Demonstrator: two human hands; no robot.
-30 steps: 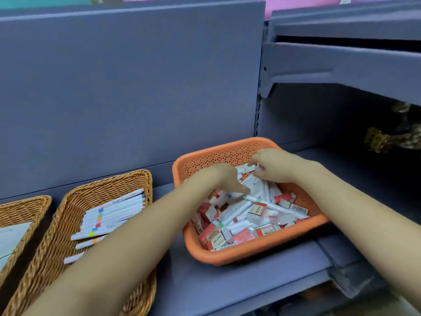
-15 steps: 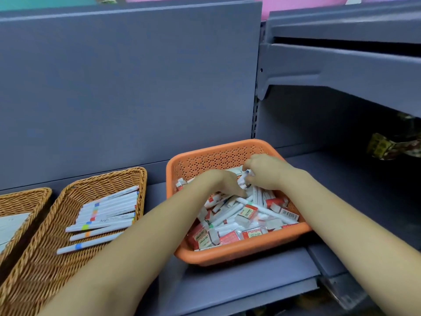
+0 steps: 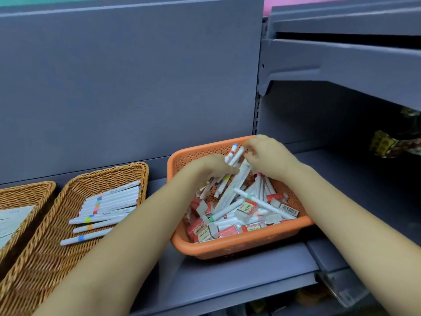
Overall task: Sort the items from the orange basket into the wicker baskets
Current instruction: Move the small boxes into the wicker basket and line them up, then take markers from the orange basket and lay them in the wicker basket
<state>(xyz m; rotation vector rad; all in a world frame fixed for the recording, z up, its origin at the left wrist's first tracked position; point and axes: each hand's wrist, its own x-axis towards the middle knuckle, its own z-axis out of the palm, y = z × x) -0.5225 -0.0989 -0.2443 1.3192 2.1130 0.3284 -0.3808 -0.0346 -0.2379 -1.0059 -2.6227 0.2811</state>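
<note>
White markers [image 3: 234,156], a small bunch of them, stand tilted in my left hand [image 3: 210,166], long axes running from near-left up to far-right, coloured caps pointing toward the far rim of the orange basket [image 3: 239,249]. My left fingers are curled round their lower barrels. My right hand [image 3: 271,159] meets the bunch from the right, fingers bent against the upper ends; whether it pinches one I cannot tell. Half a second ago both hands were low among the contents and the bunch lay flat; now it is raised above the heap. Below, more white markers and red-and-white eraser boxes [image 3: 206,233] lie jumbled in the basket, which sits on the grey shelf [image 3: 227,277]. To the left, well apart, a wicker basket [image 3: 41,258] holds a row of sorted markers [image 3: 107,208] lying roughly left to right. At the far left edge a second wicker basket [image 3: 25,192] holds white flat items, only partly in view.
</note>
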